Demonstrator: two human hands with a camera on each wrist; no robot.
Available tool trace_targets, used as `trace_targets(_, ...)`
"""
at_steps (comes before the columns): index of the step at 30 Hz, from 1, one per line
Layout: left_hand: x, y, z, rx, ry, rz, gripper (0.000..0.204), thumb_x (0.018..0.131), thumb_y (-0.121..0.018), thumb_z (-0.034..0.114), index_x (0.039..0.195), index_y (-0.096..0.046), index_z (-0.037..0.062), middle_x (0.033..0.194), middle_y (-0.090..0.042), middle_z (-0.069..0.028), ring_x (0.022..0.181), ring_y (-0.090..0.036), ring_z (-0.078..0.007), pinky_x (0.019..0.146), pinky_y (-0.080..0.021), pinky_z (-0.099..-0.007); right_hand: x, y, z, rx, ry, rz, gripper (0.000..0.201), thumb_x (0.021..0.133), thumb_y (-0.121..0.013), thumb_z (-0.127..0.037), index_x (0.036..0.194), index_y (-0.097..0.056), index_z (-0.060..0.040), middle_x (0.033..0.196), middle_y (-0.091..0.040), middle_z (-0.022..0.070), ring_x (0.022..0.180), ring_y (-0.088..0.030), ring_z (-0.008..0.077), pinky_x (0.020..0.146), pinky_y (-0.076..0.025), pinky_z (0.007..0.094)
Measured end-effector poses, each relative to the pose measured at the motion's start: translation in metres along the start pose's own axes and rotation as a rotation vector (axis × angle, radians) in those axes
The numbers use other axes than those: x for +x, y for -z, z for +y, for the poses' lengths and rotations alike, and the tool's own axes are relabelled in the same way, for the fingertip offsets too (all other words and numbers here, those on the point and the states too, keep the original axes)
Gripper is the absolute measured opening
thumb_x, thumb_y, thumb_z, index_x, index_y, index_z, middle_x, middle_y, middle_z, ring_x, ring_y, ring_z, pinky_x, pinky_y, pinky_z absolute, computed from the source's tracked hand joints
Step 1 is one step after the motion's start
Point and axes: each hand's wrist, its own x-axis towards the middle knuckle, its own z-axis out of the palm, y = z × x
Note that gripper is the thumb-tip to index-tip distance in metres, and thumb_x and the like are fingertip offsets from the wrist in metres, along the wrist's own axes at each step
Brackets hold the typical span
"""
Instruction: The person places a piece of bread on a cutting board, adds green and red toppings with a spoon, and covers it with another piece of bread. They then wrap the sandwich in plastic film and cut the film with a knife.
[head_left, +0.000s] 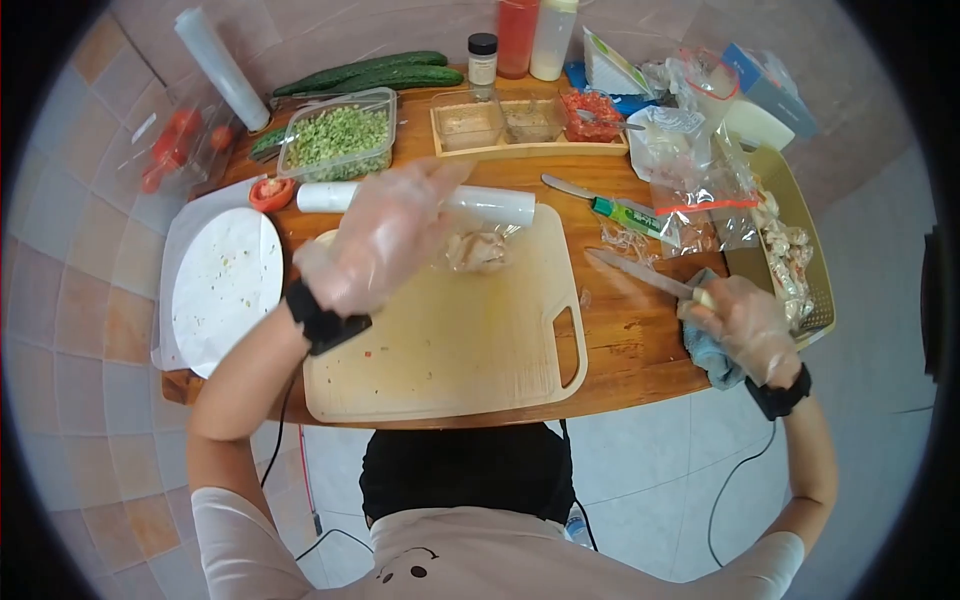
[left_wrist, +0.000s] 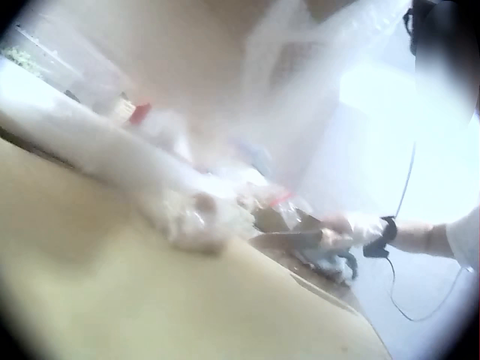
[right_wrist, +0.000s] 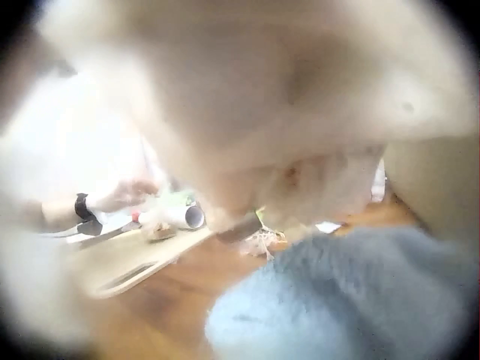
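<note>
In the head view my left hand [head_left: 385,240], in a clear plastic glove, is over the upper left of the cream cutting board [head_left: 440,370]. Its fingers reach out toward the right, blurred, across a roll of plastic film [head_left: 505,207]. A pale, meat-like lump [head_left: 480,252] lies on the board just right of that hand. My gloved right hand [head_left: 745,325] grips a knife [head_left: 650,275] by its handle, with the blade pointing left above the wooden table [head_left: 640,340]. Close under this hand is a blue-grey cloth [right_wrist: 330,300], large in the right wrist view.
A green basket [head_left: 825,290] with pale pieces stands at the right. White round sheets [head_left: 225,290] lie at the left. Along the back are a tub of chopped greens [head_left: 340,140], cucumbers [head_left: 370,77] and a wooden tray [head_left: 540,150] of small containers. A green tube [head_left: 630,215] lies beside another knife [head_left: 566,187].
</note>
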Motion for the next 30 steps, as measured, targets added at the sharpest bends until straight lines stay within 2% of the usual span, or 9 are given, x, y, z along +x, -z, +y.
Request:
trace_targets(2,0.011,-0.011,-0.017,0.031,-0.058,-0.055,0.053,0.092,-0.065,0.027,0.141,-0.055,0.0081,0.105,-0.069,-0.02,0.095,-0.067,-0.0365,0.082,-0.054,-0.045,0.001,-0.02,0.001,-0.041,-0.024,0.019,0.036,0.097,-0.062,-0.044,0.099,-0.069,-0.0095,0.089,-0.068,0.014,0.087,-0.069,0.0336,0.073,-0.055,0.0455)
trace_targets(5,0.02,-0.022,-0.028,0.1,0.091,-0.366,0.057,0.093,-0.065,0.029,0.145,-0.053,0.0091,0.099,-0.068,-0.0207,0.092,-0.067,-0.0379,0.082,-0.053,-0.0461,0.007,-0.026,-0.014,-0.119,0.007,0.061,0.041,0.096,-0.063,-0.048,0.1,-0.069,-0.008,0.092,-0.068,0.0148,0.088,-0.07,0.0328,0.074,-0.057,0.0451)
trace_targets(8,0.022,-0.033,-0.042,0.064,0.057,-0.3,0.064,0.093,-0.066,0.033,0.15,-0.048,0.0089,0.093,-0.067,-0.0218,0.089,-0.067,-0.0385,0.081,-0.052,-0.0468,0.039,0.006,-0.053,-0.313,-0.274,-0.317,0.04,0.093,-0.066,-0.046,0.099,-0.069,-0.0071,0.092,-0.069,0.0151,0.086,-0.07,0.033,0.074,-0.056,0.0457)
trace_targets(11,0.021,-0.036,-0.052,-0.019,0.032,-0.257,0.064,0.093,-0.067,0.032,0.15,-0.049,0.0082,0.093,-0.066,-0.0238,0.09,-0.067,-0.0383,0.082,-0.052,-0.0452,0.043,-0.007,-0.078,-0.191,0.151,0.441,0.032,0.09,-0.069,-0.037,0.098,-0.07,-0.0065,0.094,-0.071,0.0156,0.086,-0.07,0.0338,0.075,-0.056,0.0451)
trace_targets(13,0.02,-0.039,-0.056,-0.098,0.047,-0.248,0.062,0.092,-0.068,0.03,0.147,-0.052,0.0057,0.094,-0.066,-0.0251,0.09,-0.066,-0.0386,0.082,-0.051,-0.0441,0.067,0.004,-0.115,0.176,0.27,0.287,0.025,0.087,-0.07,-0.028,0.098,-0.07,-0.0055,0.095,-0.071,0.015,0.087,-0.069,0.034,0.075,-0.055,0.0454)
trace_targets(15,0.023,-0.034,-0.056,-0.145,0.071,-0.269,0.059,0.092,-0.067,0.028,0.144,-0.054,0.0038,0.099,-0.067,-0.0263,0.093,-0.066,-0.0395,0.085,-0.051,-0.0448,0.093,-0.019,-0.136,0.261,0.625,0.466,0.023,0.088,-0.066,-0.023,0.102,-0.071,-0.0058,0.096,-0.07,0.0137,0.091,-0.068,0.0331,0.077,-0.056,0.0459)
trace_targets(18,0.027,-0.024,-0.051,-0.178,0.115,-0.312,0.055,0.093,-0.065,0.028,0.14,-0.057,0.0019,0.105,-0.068,-0.0278,0.1,-0.067,-0.0412,0.089,-0.051,-0.0474,0.129,-0.027,-0.178,0.144,0.423,0.193,0.026,0.088,-0.065,-0.022,0.109,-0.069,-0.0056,0.099,-0.07,0.0133,0.096,-0.069,0.0316,0.08,-0.057,0.0441)
trace_targets(26,0.033,-0.035,-0.074,-0.318,0.108,-0.389,0.062,0.09,-0.074,0.029,0.138,-0.056,-0.0068,0.119,-0.067,-0.0313,0.106,-0.067,-0.0372,0.093,-0.051,-0.0359,0.175,-0.057,-0.18,0.143,0.427,0.147,0.045,0.087,-0.064,-0.015,0.131,-0.058,-0.0073,0.106,-0.069,0.0134,0.101,-0.067,0.0347,0.086,-0.056,0.0458)
trace_targets(30,0.028,-0.041,-0.076,-0.312,0.071,-0.26,0.053,0.091,-0.069,0.034,0.13,-0.064,-0.0012,0.101,-0.068,-0.031,0.095,-0.067,-0.0437,0.085,-0.051,-0.0481,0.175,-0.048,-0.18,0.187,0.443,0.182,0.048,0.087,-0.063,-0.013,0.135,-0.058,-0.0121,0.107,-0.069,0.0141,0.098,-0.068,0.0352,0.084,-0.056,0.0466)
